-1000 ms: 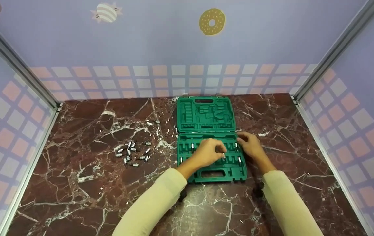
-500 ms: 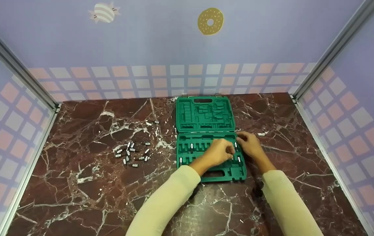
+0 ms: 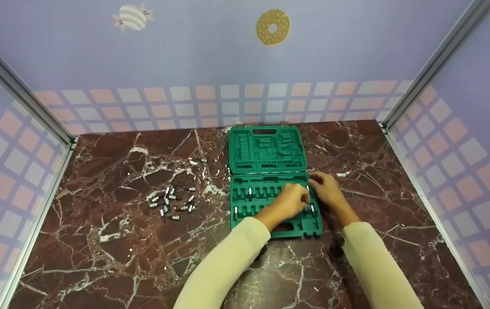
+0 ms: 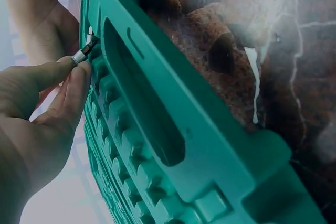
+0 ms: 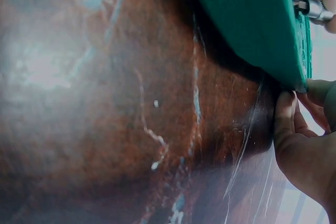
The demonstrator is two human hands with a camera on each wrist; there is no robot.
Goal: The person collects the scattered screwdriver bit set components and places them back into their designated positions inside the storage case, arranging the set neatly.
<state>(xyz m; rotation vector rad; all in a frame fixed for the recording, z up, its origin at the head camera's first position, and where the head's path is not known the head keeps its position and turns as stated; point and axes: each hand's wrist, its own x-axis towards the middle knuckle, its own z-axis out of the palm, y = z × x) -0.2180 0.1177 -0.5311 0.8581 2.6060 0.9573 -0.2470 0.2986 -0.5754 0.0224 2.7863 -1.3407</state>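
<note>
An opened green plastic socket case (image 3: 266,178) lies on the marble-patterned table, its lid folded toward the back wall. My left hand (image 3: 290,201) is over the right part of its lower half. Between thumb and fingertips it pinches a small silver bit socket (image 4: 80,57), dark tip toward the moulded slots. The right hand (image 3: 330,191) holds the case's right edge, thumb and fingers at the rim in the right wrist view. A few bit sockets sit in slots, one at the upper left (image 3: 250,194) and another at the lower right (image 3: 312,209).
Several loose bit sockets (image 3: 168,199) lie in a scattered group left of the case. One more small piece (image 3: 203,160) is farther back. Patterned panels (image 3: 185,51) enclose the table at the back and both sides.
My left hand, fingers still pinched, has moved right across the case's lower half toward its right edge. The right hand has stayed at the rim.
</note>
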